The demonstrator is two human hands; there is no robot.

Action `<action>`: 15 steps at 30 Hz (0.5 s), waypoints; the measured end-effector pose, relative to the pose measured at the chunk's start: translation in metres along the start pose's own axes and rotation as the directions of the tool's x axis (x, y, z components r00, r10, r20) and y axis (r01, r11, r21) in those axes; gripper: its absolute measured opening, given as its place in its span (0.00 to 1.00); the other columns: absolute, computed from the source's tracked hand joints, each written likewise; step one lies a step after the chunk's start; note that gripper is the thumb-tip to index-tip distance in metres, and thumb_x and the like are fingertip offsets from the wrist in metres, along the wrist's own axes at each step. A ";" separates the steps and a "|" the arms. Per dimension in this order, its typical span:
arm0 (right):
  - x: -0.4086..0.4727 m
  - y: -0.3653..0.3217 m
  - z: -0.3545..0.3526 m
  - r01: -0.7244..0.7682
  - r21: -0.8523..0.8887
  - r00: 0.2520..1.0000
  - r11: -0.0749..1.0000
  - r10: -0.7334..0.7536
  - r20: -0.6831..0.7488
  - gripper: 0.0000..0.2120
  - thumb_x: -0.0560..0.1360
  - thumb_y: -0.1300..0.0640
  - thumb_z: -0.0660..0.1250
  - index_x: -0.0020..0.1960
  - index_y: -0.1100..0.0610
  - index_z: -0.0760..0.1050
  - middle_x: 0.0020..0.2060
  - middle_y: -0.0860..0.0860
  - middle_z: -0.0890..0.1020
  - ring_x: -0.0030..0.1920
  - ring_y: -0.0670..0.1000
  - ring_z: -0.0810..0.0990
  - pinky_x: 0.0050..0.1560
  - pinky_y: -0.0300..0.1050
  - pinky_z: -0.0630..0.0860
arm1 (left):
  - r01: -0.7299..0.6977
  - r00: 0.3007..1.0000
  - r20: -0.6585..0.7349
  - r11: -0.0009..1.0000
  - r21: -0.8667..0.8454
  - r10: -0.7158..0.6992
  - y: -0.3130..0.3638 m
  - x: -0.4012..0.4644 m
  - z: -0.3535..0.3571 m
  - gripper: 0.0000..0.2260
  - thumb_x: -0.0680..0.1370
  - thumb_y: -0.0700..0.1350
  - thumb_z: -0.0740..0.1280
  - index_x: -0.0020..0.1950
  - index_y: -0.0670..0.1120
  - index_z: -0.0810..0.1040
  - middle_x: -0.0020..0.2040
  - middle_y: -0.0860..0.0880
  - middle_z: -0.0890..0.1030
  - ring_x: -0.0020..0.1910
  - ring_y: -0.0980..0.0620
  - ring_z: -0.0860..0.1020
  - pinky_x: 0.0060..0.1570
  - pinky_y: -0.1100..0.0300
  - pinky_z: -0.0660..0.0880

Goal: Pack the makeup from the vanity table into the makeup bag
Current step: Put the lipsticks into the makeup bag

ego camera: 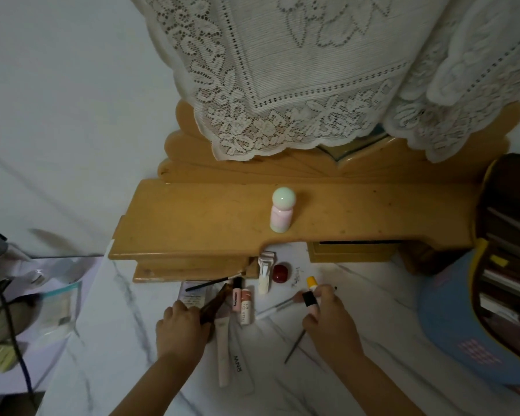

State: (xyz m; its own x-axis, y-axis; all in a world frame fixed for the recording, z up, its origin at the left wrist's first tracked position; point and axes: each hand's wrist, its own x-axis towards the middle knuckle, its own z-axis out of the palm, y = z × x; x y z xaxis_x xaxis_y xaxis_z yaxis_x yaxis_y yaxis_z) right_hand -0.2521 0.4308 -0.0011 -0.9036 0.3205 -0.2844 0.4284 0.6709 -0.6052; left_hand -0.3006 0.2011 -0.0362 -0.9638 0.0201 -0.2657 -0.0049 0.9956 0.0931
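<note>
Both hands are gathering makeup off the marble vanity table [373,295], with most of it not yet packed.

The blue bag [451,331] is standing open at the right edge, well apart from the clutter. The left hand [182,325] is curling round a brown tortoiseshell piece [212,306], possibly a clip. The right hand [327,319] is pinching a black-capped tube [309,299] plus what seems to be a thin dark stick [294,346]. Two pink tubes [242,301] are lying between the hands, and a pink bottle [281,214] is standing on the wooden shelf [192,223]. With several slim items bunched in one grip, one is likely to slip and roll off the smooth top.
</note>
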 end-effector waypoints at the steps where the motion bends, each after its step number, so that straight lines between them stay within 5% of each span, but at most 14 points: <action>1: -0.002 0.002 0.000 -0.007 0.093 1.000 0.996 0.008 -0.003 0.11 0.75 0.61 0.60 0.54 0.52 0.63 0.46 0.56 0.76 0.37 0.50 0.74 0.30 0.39 0.66 | -0.001 1.000 0.009 1.000 -0.029 0.002 0.000 -0.002 -0.001 0.13 0.78 0.52 0.60 0.56 0.47 0.77 0.54 0.46 0.76 0.54 0.48 0.74 0.50 0.58 0.72; 5: -0.010 0.003 -0.005 -0.080 0.515 0.997 0.854 0.062 0.051 0.10 0.75 0.63 0.63 0.48 0.50 0.65 0.46 0.61 0.79 0.34 0.49 0.72 0.33 0.41 0.69 | -0.007 0.998 0.057 0.956 -0.292 0.025 0.011 -0.014 -0.011 0.08 0.79 0.49 0.60 0.49 0.47 0.75 0.45 0.50 0.78 0.42 0.51 0.77 0.40 0.62 0.73; 8: -0.020 -0.001 -0.016 -0.163 0.710 0.986 0.686 0.088 0.141 0.11 0.76 0.62 0.64 0.52 0.48 0.67 0.39 0.57 0.76 0.29 0.47 0.71 0.29 0.39 0.68 | 0.012 0.989 0.128 0.822 -0.570 0.074 0.030 -0.024 -0.020 0.05 0.79 0.42 0.60 0.44 0.45 0.74 0.41 0.47 0.80 0.37 0.51 0.78 0.40 0.59 0.76; 12: -0.033 -0.006 -0.031 -0.162 0.757 0.985 0.633 0.059 0.161 0.17 0.75 0.62 0.66 0.59 0.47 0.67 0.37 0.54 0.76 0.28 0.46 0.72 0.31 0.40 0.69 | 0.225 0.904 0.358 0.450 -0.864 0.235 0.072 -0.046 -0.041 0.09 0.80 0.35 0.55 0.45 0.46 0.70 0.34 0.46 0.77 0.30 0.51 0.75 0.32 0.61 0.71; 15: -0.045 -0.009 -0.040 -0.091 0.718 0.996 0.690 0.049 0.078 0.18 0.74 0.61 0.67 0.57 0.44 0.67 0.38 0.53 0.77 0.30 0.44 0.74 0.30 0.35 0.70 | 0.248 0.886 0.358 0.351 -0.903 0.296 0.104 -0.057 -0.053 0.07 0.80 0.38 0.57 0.45 0.46 0.71 0.33 0.46 0.72 0.30 0.50 0.71 0.31 0.60 0.70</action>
State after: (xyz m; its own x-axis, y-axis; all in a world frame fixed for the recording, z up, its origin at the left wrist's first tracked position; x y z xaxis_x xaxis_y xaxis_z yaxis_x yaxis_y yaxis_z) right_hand -0.2150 0.4372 0.0472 -0.8790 0.2995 -0.3711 0.3752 -0.0461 -0.9258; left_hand -0.2607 0.2983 0.0393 -0.7597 0.3452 -0.5510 -0.4809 0.2720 0.8335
